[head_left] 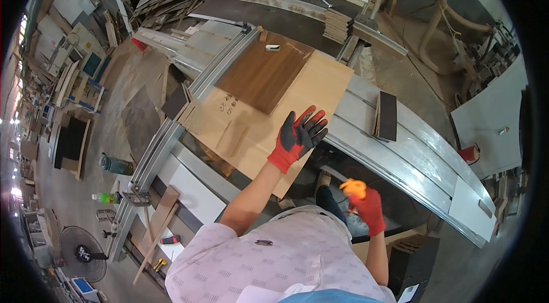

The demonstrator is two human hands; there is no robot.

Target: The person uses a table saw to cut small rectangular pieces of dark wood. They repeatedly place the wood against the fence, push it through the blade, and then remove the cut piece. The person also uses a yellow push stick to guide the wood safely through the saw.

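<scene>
Far left, a round black-caged fan (83, 252) stands near the floor's edge clutter. Next along, a bottle with green liquid and a green label (106, 198) sits near a dark blue-grey drinking bottle (114, 164), both beside a long silver metal rail (151, 160). Right of these, below the rail, a red-and-black hand tool (170, 240) lies near a long brown wooden strip (159, 226). Mid-view: a large light-brown flat sheet (326, 77) with dark handwritten marks lies aslant; on it rests a dark-brown wood-grained rectangular panel (257, 77), a small white object (273, 48) near its top edge. Left hand (296, 137), in a red glove with black palm, is raised at the sheet's lower right side, palm upturned, fingers spread wide, nothing in it; contact with the sheet cannot be told. Further right, a yellow-orange tape measure (353, 188) sits at the fingers of the red-gloved right hand (369, 212), closed around it, low beside the person's body; a pale strip next to it is blurred. Above, a stack of dark-faced rectangular boards (386, 117) rests on the ribbed silver metal table (417, 128), well apart from both hands.
</scene>
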